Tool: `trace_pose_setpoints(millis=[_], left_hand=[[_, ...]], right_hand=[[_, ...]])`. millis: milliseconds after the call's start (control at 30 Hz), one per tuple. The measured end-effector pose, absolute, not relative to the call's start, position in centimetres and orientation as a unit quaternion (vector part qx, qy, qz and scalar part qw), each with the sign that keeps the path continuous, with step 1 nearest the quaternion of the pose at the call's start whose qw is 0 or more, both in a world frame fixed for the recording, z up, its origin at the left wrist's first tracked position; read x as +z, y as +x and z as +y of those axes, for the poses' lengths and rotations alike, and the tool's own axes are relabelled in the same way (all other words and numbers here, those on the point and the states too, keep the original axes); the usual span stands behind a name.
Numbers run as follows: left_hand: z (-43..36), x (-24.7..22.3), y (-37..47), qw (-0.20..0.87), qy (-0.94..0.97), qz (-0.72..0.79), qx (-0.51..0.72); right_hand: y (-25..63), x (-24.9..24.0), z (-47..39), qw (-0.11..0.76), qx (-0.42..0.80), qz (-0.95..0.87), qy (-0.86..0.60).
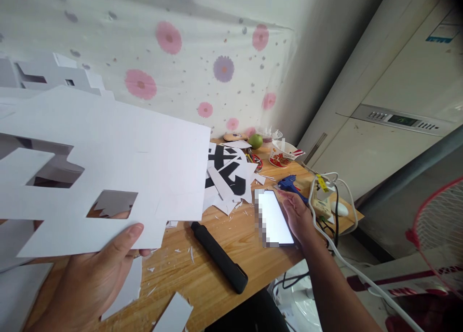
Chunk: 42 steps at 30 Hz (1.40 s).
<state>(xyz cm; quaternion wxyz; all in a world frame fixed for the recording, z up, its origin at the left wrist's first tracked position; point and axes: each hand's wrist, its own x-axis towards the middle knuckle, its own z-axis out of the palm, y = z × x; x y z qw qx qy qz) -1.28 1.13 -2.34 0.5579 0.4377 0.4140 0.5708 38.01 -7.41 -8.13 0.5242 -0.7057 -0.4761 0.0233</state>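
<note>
My left hand grips the lower edge of a large white cut-out board, thumb on its front face and fingers behind. Openings with straight edges are cut through the board. In my right hand is a smartphone, held along its right side with the bright screen facing up. Part of its left edge is blurred out. Between the hands, a black stick-shaped tool lies on the wooden table. Behind it rests a pile of white cut pieces and black-printed sheets.
A blue glue gun lies beyond the phone, near a paper bowl and a green apple. Cables and a power strip crowd the table's right end. More white cut-outs stand at the left. A red-rimmed racket is at far right.
</note>
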Motion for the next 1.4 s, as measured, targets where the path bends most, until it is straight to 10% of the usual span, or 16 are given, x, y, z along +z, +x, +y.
trace_pose_setpoints(millis=[1400], left_hand=[[0.5,-1.1,-0.6,0.558,0.398,0.447,0.574]], right_hand=[[37.4,-7.1,-8.0,0.467,-0.002,-0.474,-0.747]])
